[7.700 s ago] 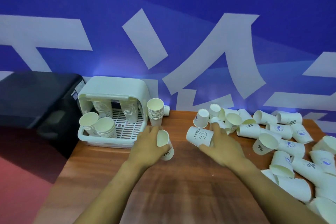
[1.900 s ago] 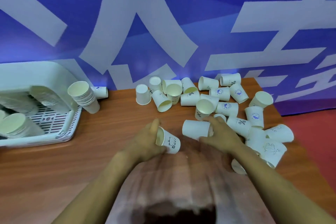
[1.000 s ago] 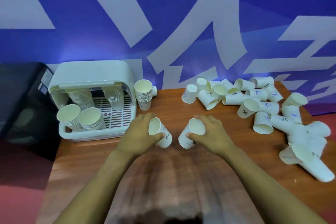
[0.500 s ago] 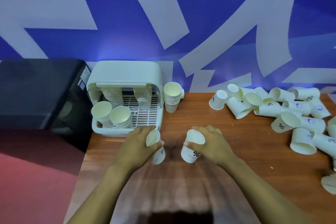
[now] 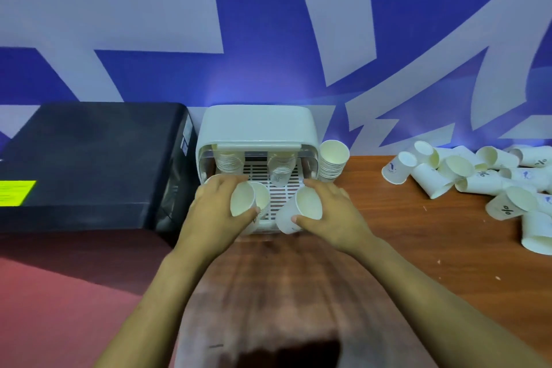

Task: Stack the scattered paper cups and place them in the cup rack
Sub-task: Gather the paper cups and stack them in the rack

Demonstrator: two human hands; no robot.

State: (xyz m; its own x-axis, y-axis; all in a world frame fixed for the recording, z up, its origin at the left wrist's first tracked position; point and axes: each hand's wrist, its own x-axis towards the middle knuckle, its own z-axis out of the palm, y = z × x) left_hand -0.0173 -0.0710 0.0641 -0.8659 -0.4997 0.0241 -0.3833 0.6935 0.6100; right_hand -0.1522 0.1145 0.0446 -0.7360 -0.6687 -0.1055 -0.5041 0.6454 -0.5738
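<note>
My left hand (image 5: 210, 212) grips a white paper cup (image 5: 242, 198), its mouth turned toward me, right over the front of the white cup rack (image 5: 257, 125). My right hand (image 5: 331, 215) holds a second paper cup (image 5: 298, 212) tilted beside it, a short gap between the two cups. Behind my hands, two cup stacks (image 5: 280, 169) hang in the rack's back row over the slotted floor. Another stack (image 5: 333, 161) leans against the rack's right side. Several loose cups (image 5: 478, 179) lie scattered on the table's far right.
The wooden table (image 5: 403, 233) runs from the rack to the right edge of view. A black box (image 5: 89, 158) with a yellow label stands left of the rack. Red floor shows at lower left. A blue and white wall rises behind.
Both hands, each with its cup, have moved forward and left from the bare table to the rack's front edge. The view has swung left, so the scattered cups now sit at far right.
</note>
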